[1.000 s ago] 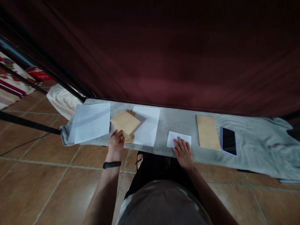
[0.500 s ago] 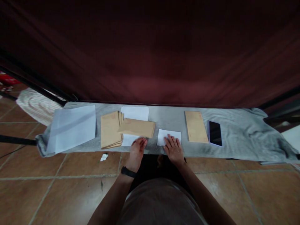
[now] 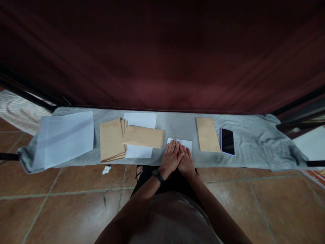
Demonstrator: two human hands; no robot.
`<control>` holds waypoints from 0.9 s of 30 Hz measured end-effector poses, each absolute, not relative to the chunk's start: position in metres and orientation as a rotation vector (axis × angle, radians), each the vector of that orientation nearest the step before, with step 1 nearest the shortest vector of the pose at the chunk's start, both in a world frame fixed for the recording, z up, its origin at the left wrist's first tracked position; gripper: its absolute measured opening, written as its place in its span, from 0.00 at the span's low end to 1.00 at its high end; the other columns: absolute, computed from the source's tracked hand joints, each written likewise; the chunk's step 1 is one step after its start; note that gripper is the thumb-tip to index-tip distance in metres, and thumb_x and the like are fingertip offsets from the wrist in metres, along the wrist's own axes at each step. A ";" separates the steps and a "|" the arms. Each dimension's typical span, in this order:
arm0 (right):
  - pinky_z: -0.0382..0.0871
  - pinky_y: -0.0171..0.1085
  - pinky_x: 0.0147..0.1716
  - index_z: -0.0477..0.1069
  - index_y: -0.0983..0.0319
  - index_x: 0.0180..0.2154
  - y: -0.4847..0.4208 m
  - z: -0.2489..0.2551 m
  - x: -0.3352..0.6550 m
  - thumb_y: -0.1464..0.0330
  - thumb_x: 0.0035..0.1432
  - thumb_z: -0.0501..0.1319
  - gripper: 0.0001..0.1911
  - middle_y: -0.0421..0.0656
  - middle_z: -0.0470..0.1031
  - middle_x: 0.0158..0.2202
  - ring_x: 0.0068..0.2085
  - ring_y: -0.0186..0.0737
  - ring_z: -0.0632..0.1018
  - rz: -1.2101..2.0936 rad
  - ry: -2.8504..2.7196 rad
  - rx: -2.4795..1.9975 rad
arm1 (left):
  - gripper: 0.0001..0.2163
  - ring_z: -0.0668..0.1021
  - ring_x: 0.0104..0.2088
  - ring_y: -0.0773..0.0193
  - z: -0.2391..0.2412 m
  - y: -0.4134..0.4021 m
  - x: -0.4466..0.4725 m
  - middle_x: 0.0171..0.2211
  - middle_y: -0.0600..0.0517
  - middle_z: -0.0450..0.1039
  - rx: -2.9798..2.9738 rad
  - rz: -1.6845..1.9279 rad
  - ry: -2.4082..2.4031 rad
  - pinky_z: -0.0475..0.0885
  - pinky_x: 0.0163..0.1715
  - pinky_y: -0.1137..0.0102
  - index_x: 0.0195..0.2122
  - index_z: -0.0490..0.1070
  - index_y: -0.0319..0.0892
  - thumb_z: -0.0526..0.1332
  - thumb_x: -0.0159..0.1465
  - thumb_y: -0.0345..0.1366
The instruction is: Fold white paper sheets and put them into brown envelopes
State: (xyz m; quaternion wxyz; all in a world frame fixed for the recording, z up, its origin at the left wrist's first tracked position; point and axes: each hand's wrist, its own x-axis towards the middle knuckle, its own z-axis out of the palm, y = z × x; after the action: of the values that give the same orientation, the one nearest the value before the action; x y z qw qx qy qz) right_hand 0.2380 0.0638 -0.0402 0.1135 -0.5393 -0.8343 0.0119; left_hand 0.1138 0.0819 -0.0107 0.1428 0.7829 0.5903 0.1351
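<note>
A small white folded paper point(image 3: 187, 143) lies at the front edge of the cloth-covered surface. Both of my hands rest flat on it and cover most of it. My left hand point(image 3: 172, 156), with a dark band at the wrist, has its fingers stretched out over the paper's left part. My right hand point(image 3: 186, 162) lies on its right part, the two hands touching. To the left, a brown envelope point(image 3: 143, 135) lies across white sheets point(image 3: 139, 153) and overlaps a pile of brown envelopes point(image 3: 111, 140). A single brown envelope point(image 3: 208, 134) lies to the right of my hands.
A phone point(image 3: 228, 141) lies right of the single envelope. Large white sheets point(image 3: 67, 139) cover the left end of the grey cloth point(image 3: 261, 145). A dark red curtain point(image 3: 162, 67) hangs behind. A scrap of white paper point(image 3: 106, 169) is on the tiled floor.
My left hand has moved right, from beside the middle envelope onto the folded paper. My right hand stays on the paper. The view has shifted slightly to the right.
</note>
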 end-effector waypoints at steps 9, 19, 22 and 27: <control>0.54 0.55 0.66 0.43 0.70 0.72 0.055 -0.042 0.243 0.68 0.72 0.44 0.31 0.58 0.54 0.70 0.70 0.53 0.57 -0.038 -2.256 -1.617 | 0.32 0.51 0.72 0.52 -0.027 0.080 0.102 0.72 0.37 0.46 2.314 0.360 1.848 0.51 0.70 0.55 0.72 0.43 0.29 0.45 0.73 0.47; 0.57 0.53 0.65 0.42 0.68 0.72 0.041 -0.044 0.271 0.59 0.74 0.44 0.33 0.58 0.53 0.71 0.69 0.54 0.59 -0.058 -2.224 -1.730 | 0.32 0.51 0.72 0.50 -0.031 0.070 0.098 0.72 0.37 0.46 2.311 0.418 1.927 0.54 0.69 0.53 0.72 0.42 0.30 0.46 0.74 0.46; 0.57 0.53 0.65 0.41 0.68 0.72 0.038 -0.042 0.277 0.60 0.74 0.44 0.33 0.58 0.53 0.71 0.69 0.54 0.60 -0.041 -2.210 -1.739 | 0.32 0.50 0.72 0.51 -0.027 0.063 0.093 0.72 0.37 0.45 2.311 0.392 1.921 0.53 0.69 0.53 0.72 0.44 0.31 0.47 0.73 0.47; 0.53 0.54 0.67 0.39 0.65 0.73 0.053 -0.025 0.261 0.62 0.74 0.42 0.32 0.53 0.52 0.72 0.71 0.51 0.56 0.071 -2.218 -1.650 | 0.32 0.50 0.72 0.51 -0.023 0.055 0.090 0.72 0.38 0.45 2.322 0.420 1.906 0.53 0.70 0.52 0.73 0.40 0.32 0.48 0.73 0.43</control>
State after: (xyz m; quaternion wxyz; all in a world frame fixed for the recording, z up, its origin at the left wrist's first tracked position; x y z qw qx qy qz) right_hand 0.2611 0.0526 -0.0250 0.1872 -0.5862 -0.7878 0.0253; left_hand 0.0899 0.0548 -0.0233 0.0543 0.7645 0.6273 0.1382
